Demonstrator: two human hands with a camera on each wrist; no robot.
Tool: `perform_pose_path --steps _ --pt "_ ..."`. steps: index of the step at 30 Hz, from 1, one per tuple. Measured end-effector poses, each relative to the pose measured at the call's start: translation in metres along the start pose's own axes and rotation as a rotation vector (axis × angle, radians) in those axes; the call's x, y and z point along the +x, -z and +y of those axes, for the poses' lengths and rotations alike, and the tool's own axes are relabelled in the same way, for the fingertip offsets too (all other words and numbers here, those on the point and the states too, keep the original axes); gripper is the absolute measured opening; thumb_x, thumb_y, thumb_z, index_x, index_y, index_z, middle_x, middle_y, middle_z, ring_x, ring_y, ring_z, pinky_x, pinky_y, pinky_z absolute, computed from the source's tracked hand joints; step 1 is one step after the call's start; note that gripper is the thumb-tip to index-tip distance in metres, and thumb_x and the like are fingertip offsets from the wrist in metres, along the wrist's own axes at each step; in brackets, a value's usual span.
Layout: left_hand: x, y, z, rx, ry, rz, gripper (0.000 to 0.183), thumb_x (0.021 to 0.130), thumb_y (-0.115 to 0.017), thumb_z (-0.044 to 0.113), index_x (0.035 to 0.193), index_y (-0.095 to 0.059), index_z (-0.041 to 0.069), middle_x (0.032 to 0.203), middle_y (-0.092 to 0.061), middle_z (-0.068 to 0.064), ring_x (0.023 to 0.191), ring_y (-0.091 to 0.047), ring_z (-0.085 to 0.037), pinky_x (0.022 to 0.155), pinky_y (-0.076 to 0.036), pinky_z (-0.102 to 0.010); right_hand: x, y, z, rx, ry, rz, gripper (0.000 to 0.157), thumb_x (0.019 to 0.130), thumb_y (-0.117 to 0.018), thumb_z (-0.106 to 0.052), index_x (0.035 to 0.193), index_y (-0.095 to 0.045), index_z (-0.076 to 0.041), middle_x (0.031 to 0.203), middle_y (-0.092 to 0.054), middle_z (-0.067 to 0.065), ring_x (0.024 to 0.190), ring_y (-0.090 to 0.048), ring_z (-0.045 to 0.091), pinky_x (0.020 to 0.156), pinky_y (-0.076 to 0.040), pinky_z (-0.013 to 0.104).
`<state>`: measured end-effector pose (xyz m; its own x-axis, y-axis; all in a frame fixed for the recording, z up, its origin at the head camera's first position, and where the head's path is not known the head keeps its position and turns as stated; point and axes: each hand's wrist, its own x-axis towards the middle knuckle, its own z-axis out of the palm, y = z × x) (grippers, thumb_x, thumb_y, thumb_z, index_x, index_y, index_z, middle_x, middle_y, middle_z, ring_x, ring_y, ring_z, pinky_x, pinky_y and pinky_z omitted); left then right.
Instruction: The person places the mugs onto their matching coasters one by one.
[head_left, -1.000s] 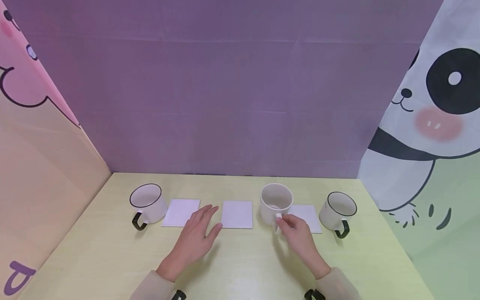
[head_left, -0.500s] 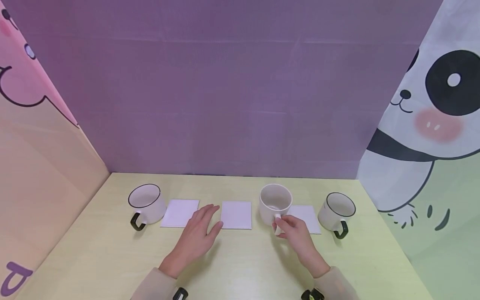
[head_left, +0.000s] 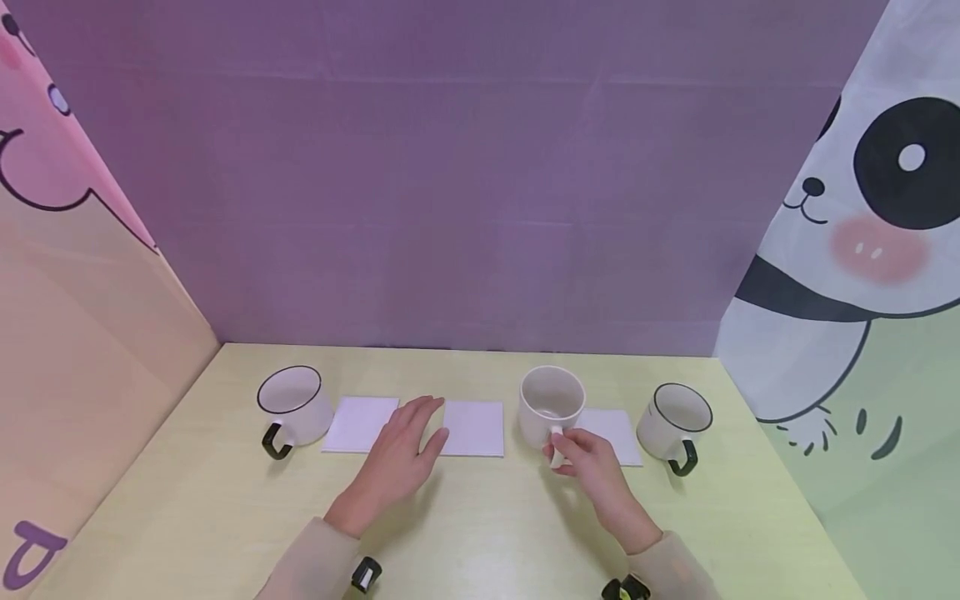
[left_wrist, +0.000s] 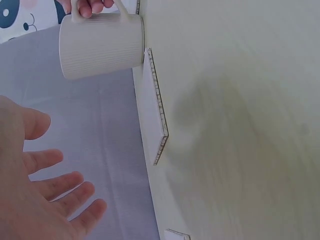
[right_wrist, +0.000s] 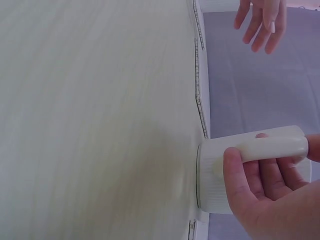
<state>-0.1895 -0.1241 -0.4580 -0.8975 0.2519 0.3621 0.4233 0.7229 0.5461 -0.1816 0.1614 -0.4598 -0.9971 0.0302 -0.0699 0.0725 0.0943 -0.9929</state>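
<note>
White ribbed mug, one, held by its handle in my right hand

Item: white mug (head_left: 534, 421), upright, between the middle card (head_left: 472, 429) and the right card (head_left: 611, 437), base at or very near the tabletop (head_left: 480, 533).

Grip: my right hand (head_left: 596, 479), thumb and fingers curled round the handle (right_wrist: 275, 148). My left hand (head_left: 393, 467), nothing in it, fingers extended and apart, raised over the table near the left card (head_left: 360, 421).

Handling, by my judgement: probably glazed ceramic; stiff, brittle, moderately heavy for one hand. Smooth handle, likely slick; fine ribs on the wall should give some bite. Held by the handle alone, the body would tend to tip away from me. Best hold: full handle, thumb pressed on top, other palm steadying the ribbed side. Hard knocks could chip rim or base.

Obscured: underside of the mug; whether a slight gap lies beneath it; whether its base touches the right card. My right hand covers part of that card, and my left hand a corner of the left card. The left wrist view cuts off my right hand at the top; in the right wrist view my fingers block much of the mug's rim.
</note>
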Motion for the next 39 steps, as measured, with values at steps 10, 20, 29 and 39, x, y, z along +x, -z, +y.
perform_pose_path --steps 10,20,29,39 --pt "0.008 -0.002 0.001 -0.003 0.006 -0.032 0.046 0.103 -0.058 0.022 0.144 -0.052 0.001 0.147 -0.049 -0.022 0.136 -0.044 -0.041 0.11 -0.035 -0.061 -0.002 0.0 -0.002 0.022 -0.016 -0.011 0.021 0.1 -0.062 -0.01 0.104 -0.067 0.01 0.089 -0.069 0.009 0.088 -0.062 0.018 0.079 -0.057 0.035" --pt "0.013 -0.002 -0.001 0.015 0.017 -0.06 0.047 0.103 -0.058 0.022 0.145 -0.051 0.001 0.148 -0.047 -0.023 0.137 -0.042 -0.042 0.113 -0.032 -0.061 -0.001 0.0 -0.001 0.034 -0.012 -0.012 0.021 0.099 -0.062 -0.009 0.104 -0.066 0.01 0.087 -0.068 0.007 0.087 -0.061 0.017 0.079 -0.057 0.035" --pt "0.017 -0.004 0.0 0.008 0.03 -0.077 0.048 0.102 -0.059 0.023 0.144 -0.052 0.0 0.148 -0.047 -0.023 0.137 -0.043 -0.042 0.113 -0.033 -0.059 0.0 -0.001 0.001 0.027 -0.006 -0.006 0.021 0.1 -0.06 -0.009 0.104 -0.066 0.011 0.087 -0.068 0.007 0.087 -0.061 0.017 0.078 -0.057 0.034" --pt "0.021 -0.008 -0.004 0.03 0.027 -0.089 0.048 0.102 -0.059 0.023 0.145 -0.052 0.002 0.147 -0.048 -0.02 0.137 -0.043 -0.04 0.111 -0.036 -0.057 -0.001 -0.001 0.0 0.021 -0.001 -0.009 0.021 0.1 -0.06 -0.009 0.105 -0.067 0.011 0.086 -0.068 0.008 0.087 -0.061 0.017 0.077 -0.057 0.033"
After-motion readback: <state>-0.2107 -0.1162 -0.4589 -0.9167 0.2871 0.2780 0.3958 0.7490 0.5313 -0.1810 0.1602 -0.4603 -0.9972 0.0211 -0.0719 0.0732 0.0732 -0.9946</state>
